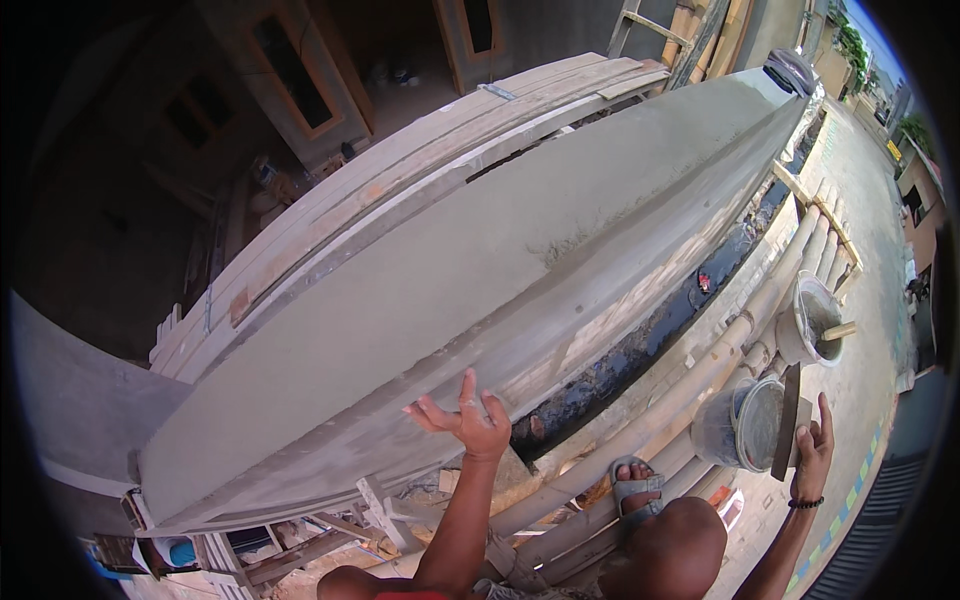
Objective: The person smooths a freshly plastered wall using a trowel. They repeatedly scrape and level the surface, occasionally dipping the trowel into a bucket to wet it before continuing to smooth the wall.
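Note:
A long slab of smooth grey mortar [430, 275] stretches from the lower left to the upper right, with a rough patch around its middle. My left hand [468, 420] is raised in front of its near edge, fingers spread, holding nothing. Off to the right, my right hand [812, 458] grips a plastering trowel [788, 420], whose dark flat blade shows nearly edge-on. Close beside the blade stands a greyish bucket [722, 428] with grey contents. Behind it, a second bucket [796, 322] holds grey mix, and a wooden handle [838, 331] sticks out of it.
Bamboo poles [690, 410] lie under my sandalled foot [637, 490]. A ditch of dark water [620, 375] runs between them and the slab. Wooden planks [400, 165] line the slab's far side. A dark bundle [789, 72] sits at its far end. Paved road [870, 260] lies right.

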A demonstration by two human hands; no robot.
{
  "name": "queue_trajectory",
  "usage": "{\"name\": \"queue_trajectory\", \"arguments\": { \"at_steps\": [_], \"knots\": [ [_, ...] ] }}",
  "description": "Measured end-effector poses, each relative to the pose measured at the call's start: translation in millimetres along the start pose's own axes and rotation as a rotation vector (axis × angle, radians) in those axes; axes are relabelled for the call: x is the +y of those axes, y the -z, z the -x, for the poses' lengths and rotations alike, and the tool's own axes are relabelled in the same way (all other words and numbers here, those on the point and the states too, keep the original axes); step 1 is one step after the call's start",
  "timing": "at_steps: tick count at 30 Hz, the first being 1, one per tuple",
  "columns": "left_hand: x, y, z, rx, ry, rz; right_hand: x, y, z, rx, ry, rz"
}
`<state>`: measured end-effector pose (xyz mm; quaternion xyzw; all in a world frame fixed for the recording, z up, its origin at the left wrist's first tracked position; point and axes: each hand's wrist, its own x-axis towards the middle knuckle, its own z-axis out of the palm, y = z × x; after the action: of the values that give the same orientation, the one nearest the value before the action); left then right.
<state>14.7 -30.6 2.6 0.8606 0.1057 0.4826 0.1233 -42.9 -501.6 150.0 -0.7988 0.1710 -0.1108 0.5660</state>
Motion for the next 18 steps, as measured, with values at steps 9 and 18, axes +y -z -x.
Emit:
{"name": "queue_trajectory", "arguments": {
  "at_steps": [9, 18],
  "knots": [
    [-8.6, 38.1, 0.8, -0.117, -0.014, 0.122, -78.8, -239.2, -21.8, -0.108, 0.739, -0.094],
    [-4.6, 72.7, 7.9, -0.468, -0.127, 0.199, -150.7, -307.1, -54.6, 0.013, 0.972, -0.17]
  ]
}}
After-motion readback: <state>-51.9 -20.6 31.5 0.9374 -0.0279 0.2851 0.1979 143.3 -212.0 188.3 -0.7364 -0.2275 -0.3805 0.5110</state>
